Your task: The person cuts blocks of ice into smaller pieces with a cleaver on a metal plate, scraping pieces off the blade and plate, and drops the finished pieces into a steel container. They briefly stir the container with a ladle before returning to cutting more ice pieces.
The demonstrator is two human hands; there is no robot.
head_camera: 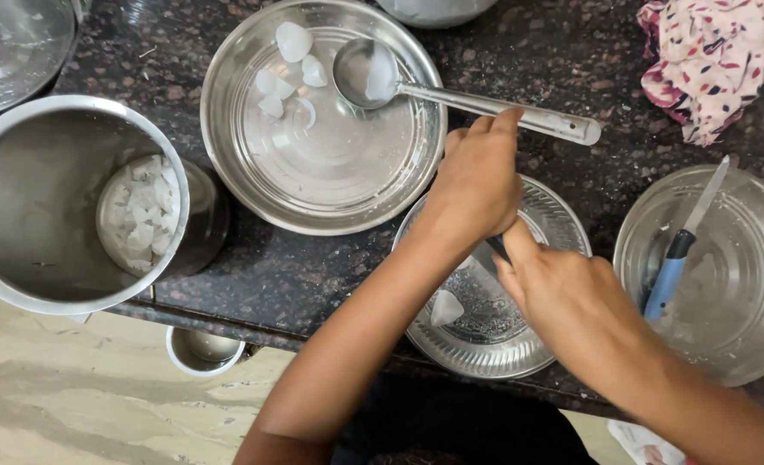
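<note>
A dark-handled tool [496,248] sits gripped between both hands over the patterned plate [554,226] at the counter's front edge, its long axis slanting up-left. The left hand [477,181] curls over it from above; the right hand [563,288] clasps its handle. A white chunk [447,307] lies lower-left of the fingers.

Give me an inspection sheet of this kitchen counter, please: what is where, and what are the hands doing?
Surface: dark speckled stone counter, white smears near the ladle.
Job's things: patterned steel plate with a white piece; a dark-handled tool, mostly hidden, between the hands.
Clutter: large steel bowl with white pieces and a ladle; tall steel jar with white chunks; glass bowl holding a blue-handled knife; floral cloth.
Grippers: left hand and right hand close together over the plate, fingers curled.
Cables: nothing seen.
Surroundings: pale floor, small white cup below.
</note>
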